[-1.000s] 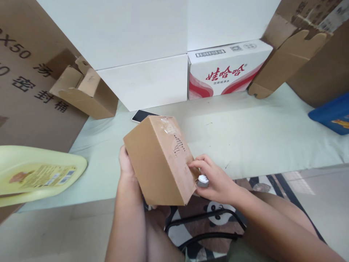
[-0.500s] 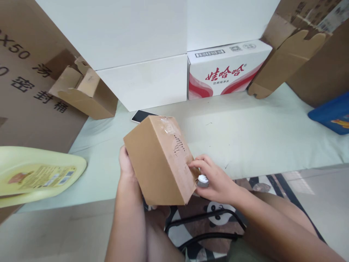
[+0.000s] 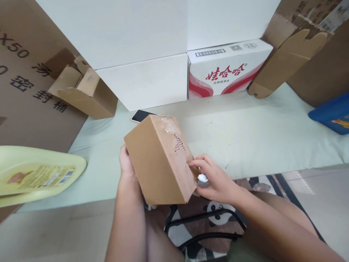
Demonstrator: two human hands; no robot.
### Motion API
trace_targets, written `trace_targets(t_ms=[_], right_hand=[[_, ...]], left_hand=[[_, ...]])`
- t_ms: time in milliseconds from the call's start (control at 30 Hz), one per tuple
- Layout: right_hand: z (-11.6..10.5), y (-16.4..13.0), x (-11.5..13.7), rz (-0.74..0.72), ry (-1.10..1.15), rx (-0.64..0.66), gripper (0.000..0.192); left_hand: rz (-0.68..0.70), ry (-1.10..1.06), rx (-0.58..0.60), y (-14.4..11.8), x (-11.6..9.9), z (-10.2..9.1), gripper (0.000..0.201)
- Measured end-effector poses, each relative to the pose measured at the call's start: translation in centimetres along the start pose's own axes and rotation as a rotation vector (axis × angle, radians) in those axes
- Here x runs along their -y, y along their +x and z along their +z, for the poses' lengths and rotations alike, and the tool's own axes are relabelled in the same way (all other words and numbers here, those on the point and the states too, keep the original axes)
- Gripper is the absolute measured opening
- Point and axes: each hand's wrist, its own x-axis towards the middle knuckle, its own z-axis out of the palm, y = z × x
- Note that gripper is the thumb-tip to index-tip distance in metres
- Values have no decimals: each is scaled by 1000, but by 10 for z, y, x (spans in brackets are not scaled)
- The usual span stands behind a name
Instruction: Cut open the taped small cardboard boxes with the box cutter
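We hold a plain brown cardboard box (image 3: 160,160) tilted in the air above the near edge of the desk (image 3: 245,138), one corner pointing down toward our lap. Its upper face carries clear tape and a row of torn slits. Our left hand (image 3: 125,163) grips the box from behind on its left side, fingers hidden by the cardboard. Our right hand (image 3: 215,180) is closed around a small object with a white end (image 3: 202,179), pressed against the box's lower right edge, fingertips touching the cardboard.

Just behind the box a dark phone (image 3: 140,115) lies flat on the desk. Farther back stand large white boxes (image 3: 147,82) and a white carton with red lettering (image 3: 226,71). An open brown carton (image 3: 84,91) sits to the left, a pale yellow bottle (image 3: 38,174) at the left edge, and a blue item (image 3: 331,112) at the right.
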Motion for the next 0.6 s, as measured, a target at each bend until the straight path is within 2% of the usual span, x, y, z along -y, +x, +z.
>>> trace_targets(t_ms=[100, 333, 500, 600], right_hand=[[0, 0, 0, 10, -7, 2, 55], [0, 0, 1, 48, -5, 12, 54], [0, 2, 1, 70, -6, 23, 52], [0, 3, 1, 85, -15, 32, 53]], left_hand=[[-86, 25, 12, -1, -1, 0, 28], [-115, 63, -45, -1, -4, 2, 27], [-84, 118, -25, -2, -4, 2, 32], [-97, 108, -58, -3, -5, 4, 31]])
